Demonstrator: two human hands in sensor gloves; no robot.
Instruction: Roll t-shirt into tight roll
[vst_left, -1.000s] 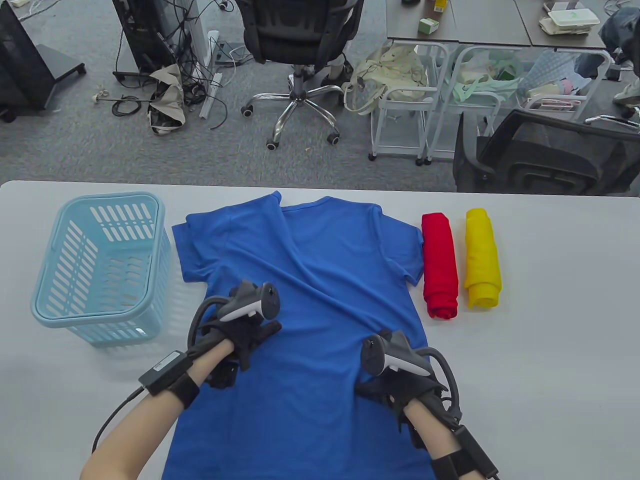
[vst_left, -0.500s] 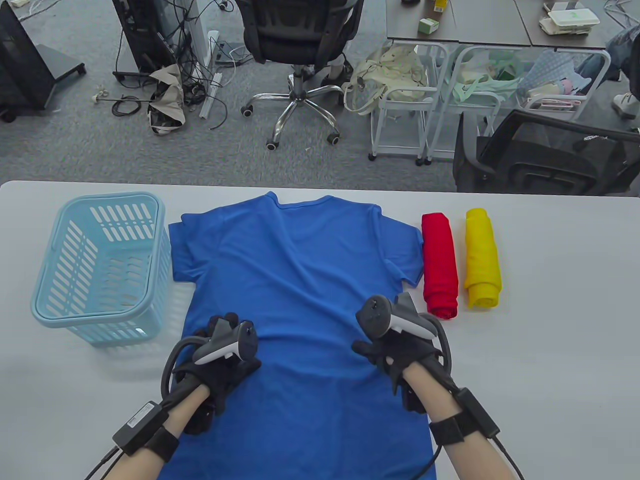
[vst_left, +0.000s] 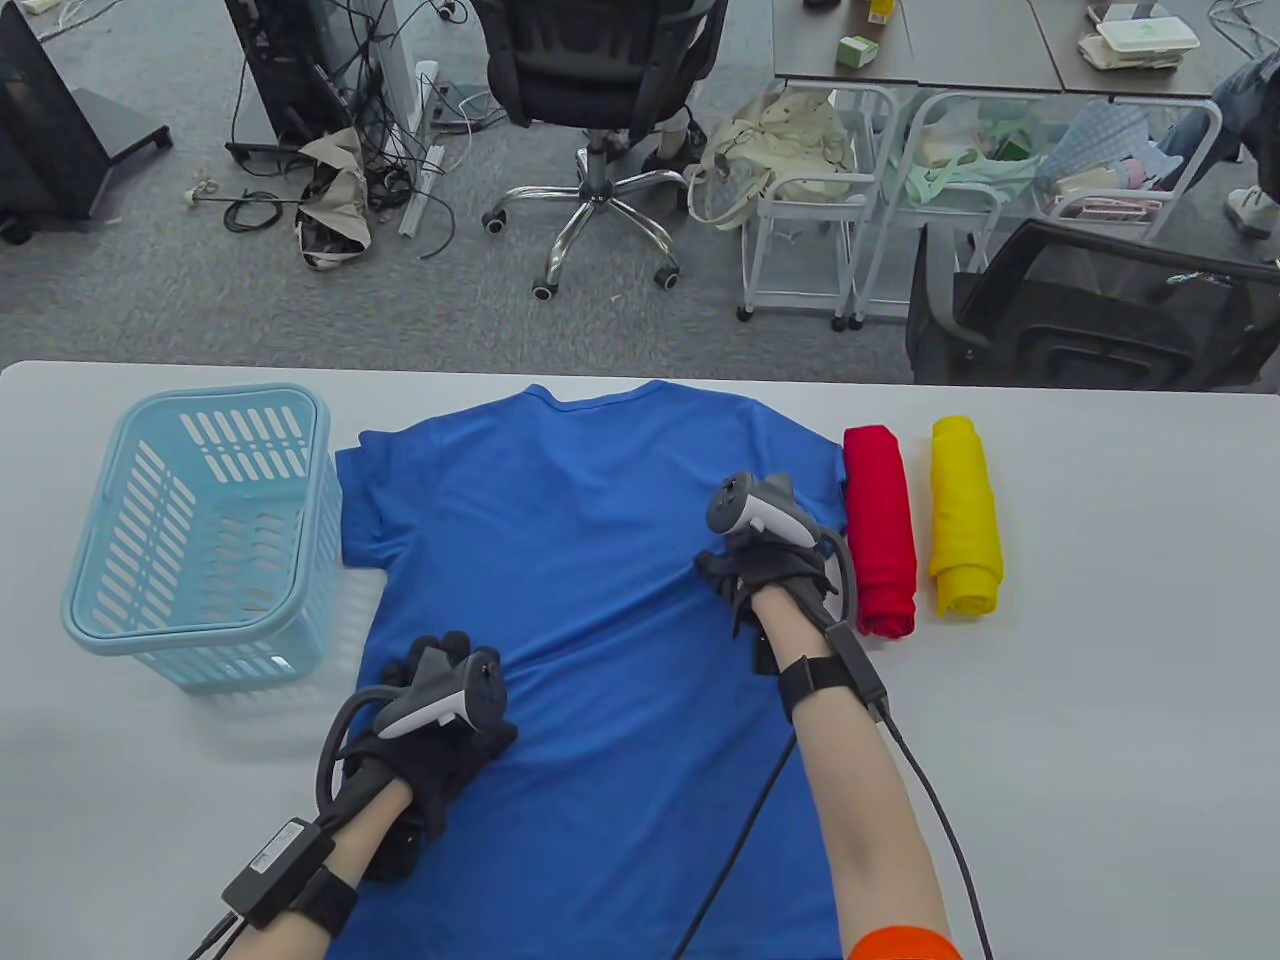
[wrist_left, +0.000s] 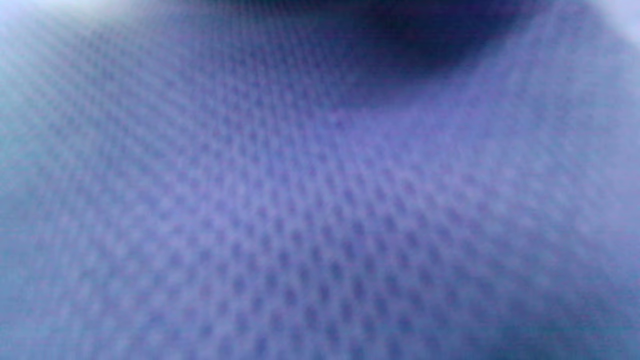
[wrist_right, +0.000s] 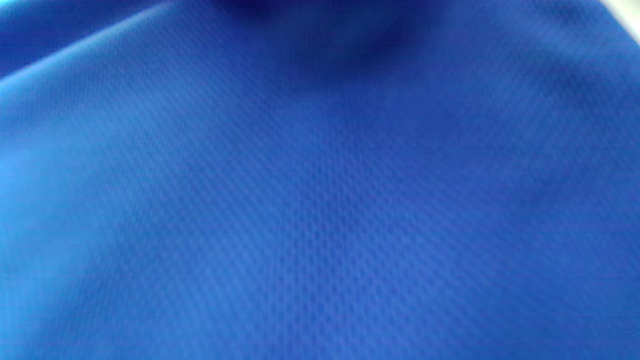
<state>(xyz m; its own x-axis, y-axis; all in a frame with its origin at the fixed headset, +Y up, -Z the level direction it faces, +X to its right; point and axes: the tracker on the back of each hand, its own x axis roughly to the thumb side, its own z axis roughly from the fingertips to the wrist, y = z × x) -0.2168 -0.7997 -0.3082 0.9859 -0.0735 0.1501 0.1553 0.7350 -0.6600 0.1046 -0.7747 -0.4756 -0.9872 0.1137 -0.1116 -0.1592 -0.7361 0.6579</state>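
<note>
The t-shirt (vst_left: 590, 560) is spread flat on the counter (vst_left: 1080, 700), collar at the far edge, hem toward the person, its long axis running away from them. The left hand (vst_left: 440, 730) is laid on the near left part, fingers seemingly flat; the right hand (vst_left: 770, 575) is pressed near the right sleeve, its fingers hidden.

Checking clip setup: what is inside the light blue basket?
Nothing shows inside the basket: only its slatted floor and walls are visible in the table view. The strip of floor just behind its near rim is hidden, so something small there cannot be excluded.
</note>
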